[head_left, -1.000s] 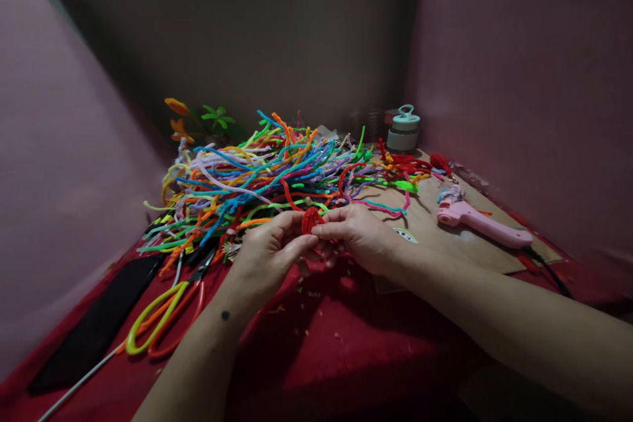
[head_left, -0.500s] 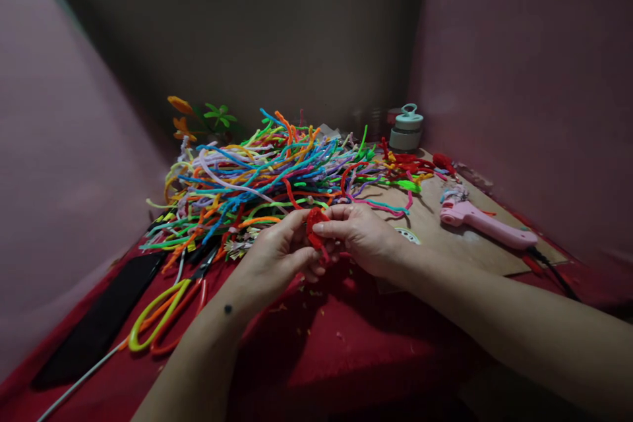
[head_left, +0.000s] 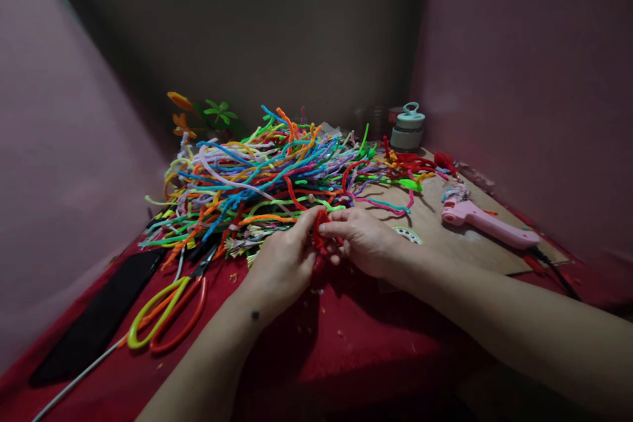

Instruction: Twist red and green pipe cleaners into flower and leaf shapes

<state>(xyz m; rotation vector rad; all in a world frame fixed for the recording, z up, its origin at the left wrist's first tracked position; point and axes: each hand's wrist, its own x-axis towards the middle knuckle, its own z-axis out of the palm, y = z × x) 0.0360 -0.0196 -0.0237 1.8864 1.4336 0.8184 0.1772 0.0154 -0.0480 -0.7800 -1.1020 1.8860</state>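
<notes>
Both hands meet over the red cloth (head_left: pixel 346 349) in front of a big heap of coloured pipe cleaners (head_left: pixel 267 175). Between them is a small red pipe cleaner piece (head_left: pixel 319 231), coiled and partly hidden by the fingers. My left hand (head_left: pixel 284 264) is closed round its lower part, knuckles toward the camera. My right hand (head_left: pixel 363 241) pinches its top with thumb and forefinger.
Scissors (head_left: pixel 165 310) with yellow and orange handles lie at the left, beside a black flat object (head_left: pixel 99 316). A pink glue gun (head_left: pixel 487 224) rests on a cardboard sheet (head_left: pixel 445 237) at the right. A small round container (head_left: pixel 408 128) stands at the back. Walls close in on three sides.
My left hand has turned over and closed more tightly round the red piece, which sits lower and is more covered. Both hands shifted slightly right.
</notes>
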